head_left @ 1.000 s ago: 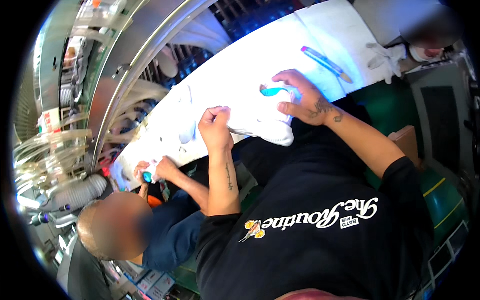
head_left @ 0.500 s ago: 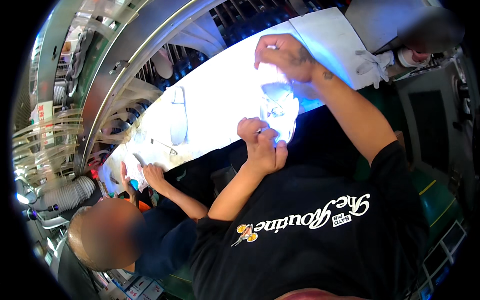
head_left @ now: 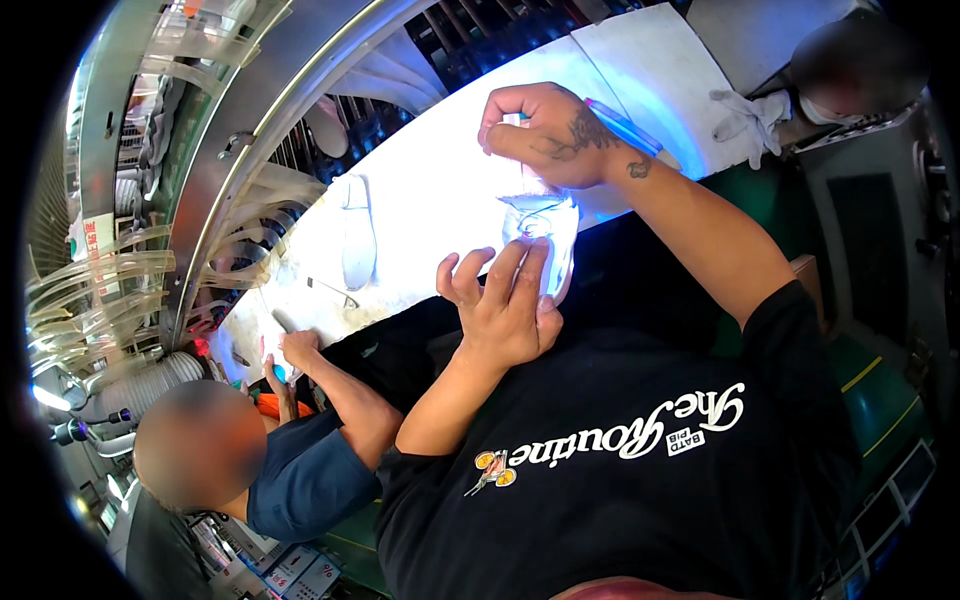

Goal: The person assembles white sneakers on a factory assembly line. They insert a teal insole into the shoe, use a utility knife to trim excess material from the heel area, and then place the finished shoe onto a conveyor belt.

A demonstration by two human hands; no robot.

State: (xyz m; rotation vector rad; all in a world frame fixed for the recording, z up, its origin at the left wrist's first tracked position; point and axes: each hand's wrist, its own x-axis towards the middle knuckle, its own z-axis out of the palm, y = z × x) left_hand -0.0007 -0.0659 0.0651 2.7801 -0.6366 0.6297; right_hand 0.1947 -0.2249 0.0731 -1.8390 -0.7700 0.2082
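Observation:
A white shoe (head_left: 567,250), its upper end lost in glare, lies across the table's near edge in front of me. Over its near part is my left hand (head_left: 505,305): the fingers are spread, two fingertips touch the shoe around its opening, and the thumb is beside its edge. My right hand (head_left: 550,135) is above the shoe's far end with fingers curled together. What they pinch, if anything, is washed out by the bright light. Beneath my right wrist a slim pen-like stick (head_left: 635,135) rests on the table.
Another white shoe (head_left: 357,235) stands on the bright white table (head_left: 450,200), near a small metal tool (head_left: 345,297). White gloves (head_left: 750,125) lie at the far right. At left, a co-worker's hands (head_left: 295,350) hold a whitish piece. Metal rails and clear hoses (head_left: 240,235) line the far side.
My left hand has gone from a closed grip to spread fingers over the shoe. The shoe and my right hand have shifted slightly left, and the pen-like stick now shows.

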